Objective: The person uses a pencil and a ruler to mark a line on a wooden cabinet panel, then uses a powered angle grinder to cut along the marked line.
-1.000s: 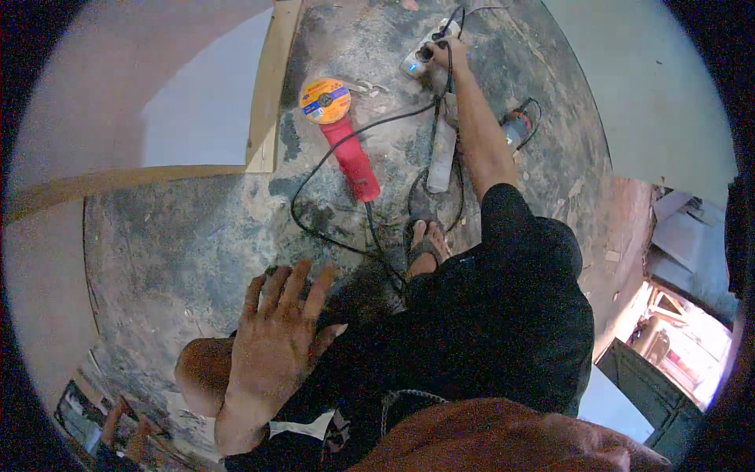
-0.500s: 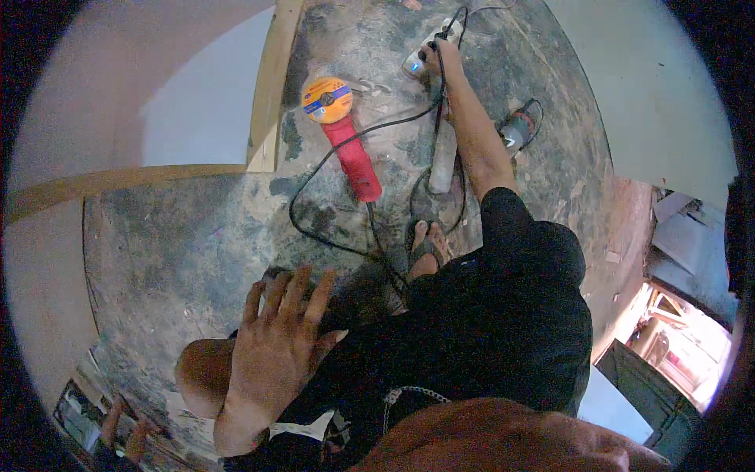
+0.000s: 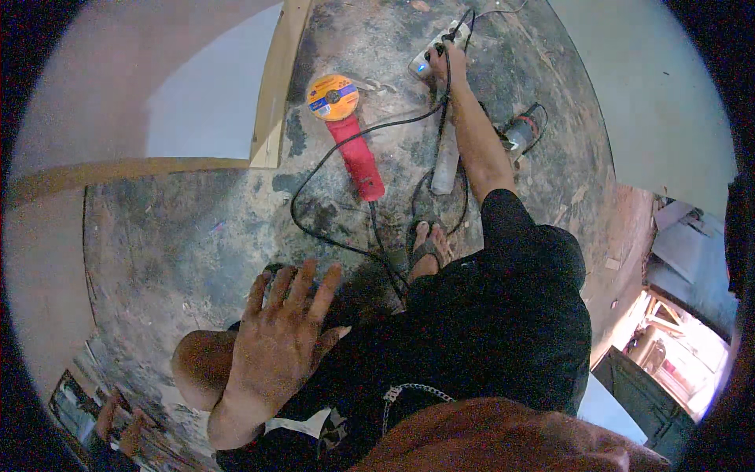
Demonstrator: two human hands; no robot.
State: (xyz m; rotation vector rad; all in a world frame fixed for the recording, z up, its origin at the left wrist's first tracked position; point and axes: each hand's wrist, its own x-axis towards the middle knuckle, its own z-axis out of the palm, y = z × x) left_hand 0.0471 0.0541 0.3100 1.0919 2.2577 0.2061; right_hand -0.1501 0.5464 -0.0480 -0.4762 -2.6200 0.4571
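Observation:
My right hand [image 3: 448, 64] reaches to a white power strip [image 3: 425, 66] on the floor at the far side. Its fingers are closed around a black plug [image 3: 439, 50] at the strip's sockets. From there a black cable [image 3: 330, 152] loops across the floor. My left hand [image 3: 281, 334] is held palm down over my left leg, fingers spread, with nothing in it. Between the two hands lies a red angle grinder [image 3: 358, 161] with an orange disc [image 3: 333, 97] at its far end.
Right of my forearm lies a second, dark power tool [image 3: 522, 134]. A long grey bar [image 3: 446, 165] is beside my sandalled foot [image 3: 429, 244]. Wooden-edged panels [image 3: 271, 86] stand at the left. Another person's hand [image 3: 130, 433] shows at lower left.
The view has shifted slightly. My right hand stays at the power strip with the plug, and my left hand keeps nearly the same pose.

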